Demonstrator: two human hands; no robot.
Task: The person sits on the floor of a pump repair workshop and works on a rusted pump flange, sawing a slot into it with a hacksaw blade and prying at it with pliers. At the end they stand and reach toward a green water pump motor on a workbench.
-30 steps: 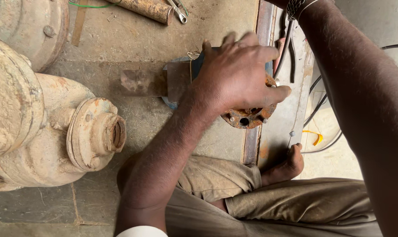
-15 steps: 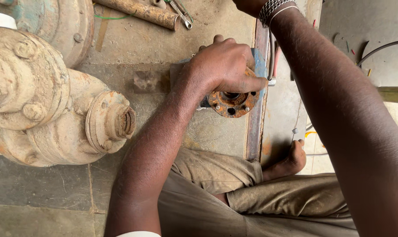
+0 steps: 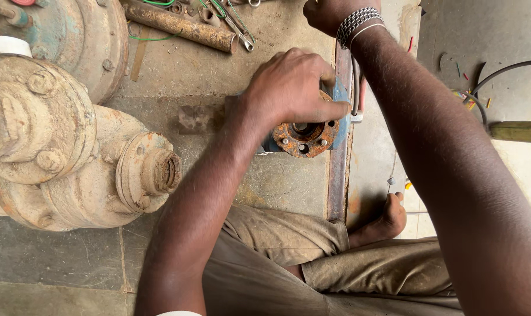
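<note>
In the middle of the frame, a little above the centre, the left hand [image 3: 289, 90] lies over a rusty round flange [image 3: 305, 138] with several bolt holes. The flange belongs to a small blue part, and it faces up toward the camera. The fingers are curved over its upper edge and the thumb reaches along the right side, so this grip is closed on the flange. It seems the hand presses the part down and keeps it from turning, because the part stands on its end on the concrete floor [image 3: 218, 64] and could fall over easily.

The flange sits just beside a long rusty steel bar [image 3: 337, 175], which runs from the upper middle down to the centre of the frame. Perhaps the bar serves as a stop for the part.

The right hand [image 3: 330, 13] is at the top edge of the frame, above the flange, with beaded bracelets [image 3: 359, 22] on the wrist. Only a part of this hand is visible, so I cannot tell whether its grip is closed or what it holds.

At the left stands a large pump housing [image 3: 60, 158], pale with dirt. At the top lie a rusty pipe [image 3: 177, 24] and a spanner [image 3: 239, 32], near enough to reach. The person sits on the floor, with a bare foot [image 3: 385, 222] at the lower right.
</note>
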